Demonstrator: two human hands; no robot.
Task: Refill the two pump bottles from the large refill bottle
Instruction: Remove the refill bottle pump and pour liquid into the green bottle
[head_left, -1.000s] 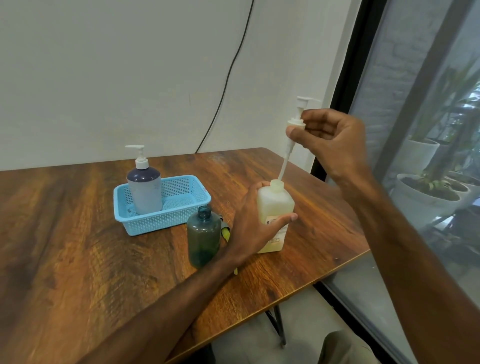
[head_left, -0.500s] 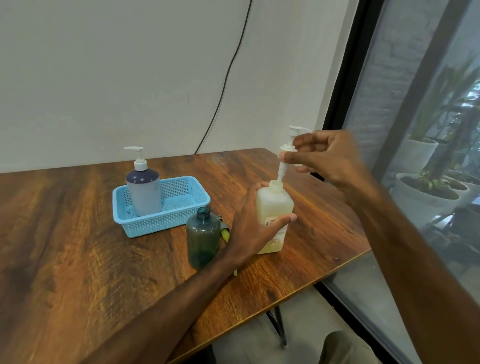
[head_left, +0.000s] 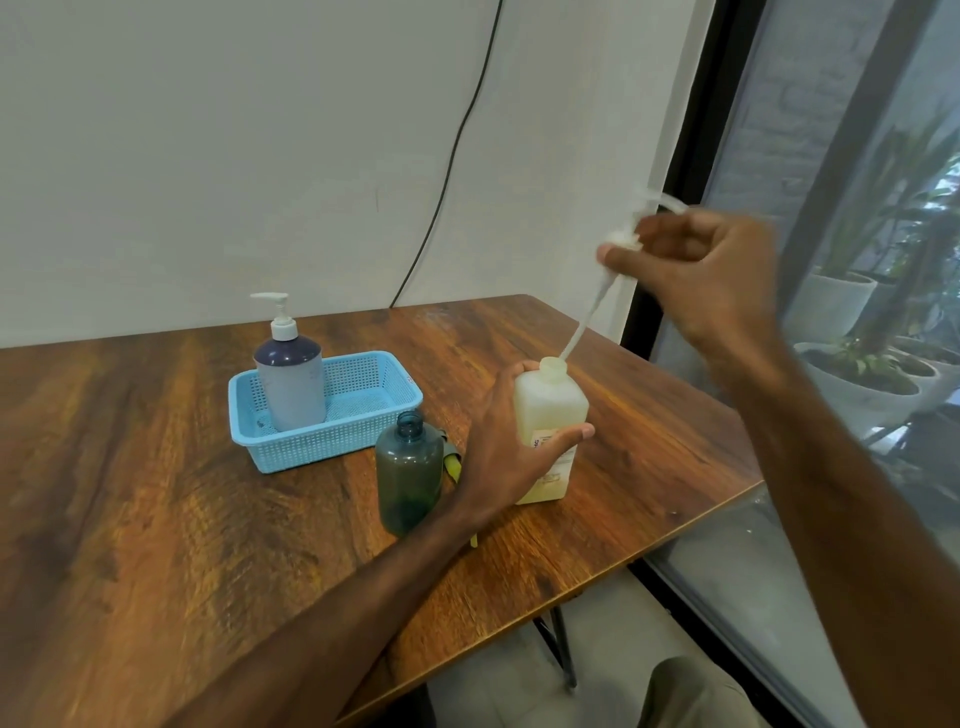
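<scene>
My left hand (head_left: 511, 449) grips a cream square bottle (head_left: 551, 415) standing upright near the table's right edge. My right hand (head_left: 701, 275) pinches a white pump head (head_left: 631, 228) high above it. The pump's dip tube (head_left: 584, 325) slants down, and its tip is just at the bottle's open neck. A dark green bottle (head_left: 409, 473) without a cap stands to the left of my left hand. A grey bottle with a white pump (head_left: 290, 379) stands in a blue basket (head_left: 363, 434).
The wooden table (head_left: 156, 519) ends close to the right of the cream bottle, beside a glass window (head_left: 857, 208). Something yellow-green (head_left: 452, 465) lies behind the green bottle, mostly hidden. A black cable (head_left: 452, 156) hangs down the wall.
My right hand has lifted the pump head up and to the right, drawing its tube almost out of the cream bottle. Half a second ago it was lowered close to the neck.
</scene>
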